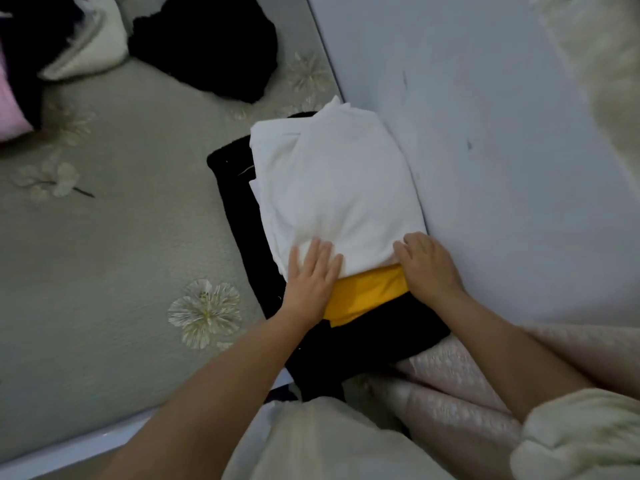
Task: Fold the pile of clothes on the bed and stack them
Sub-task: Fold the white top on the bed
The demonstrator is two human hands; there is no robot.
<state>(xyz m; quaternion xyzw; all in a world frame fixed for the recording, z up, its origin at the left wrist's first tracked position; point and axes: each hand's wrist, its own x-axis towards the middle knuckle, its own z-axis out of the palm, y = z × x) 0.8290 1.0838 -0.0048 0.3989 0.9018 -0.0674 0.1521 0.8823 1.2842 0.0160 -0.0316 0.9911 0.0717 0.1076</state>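
A folded white garment (332,188) lies on top of a stack beside the wall. Under it a yellow garment (363,296) shows at the near edge, and a folded black garment (239,216) forms the bottom layer. My left hand (311,275) lies flat with straight fingers on the white garment's near left corner. My right hand (426,265) rests with loosely bent fingers on the near right corner, over the yellow edge. Neither hand grips any cloth.
A loose black garment (207,43), a white one (90,46) and a pink one (10,102) lie at the far left of the flowered bedspread (104,237). The pale wall (485,133) runs along the stack's right. A quilted pink blanket (467,375) lies at the near right.
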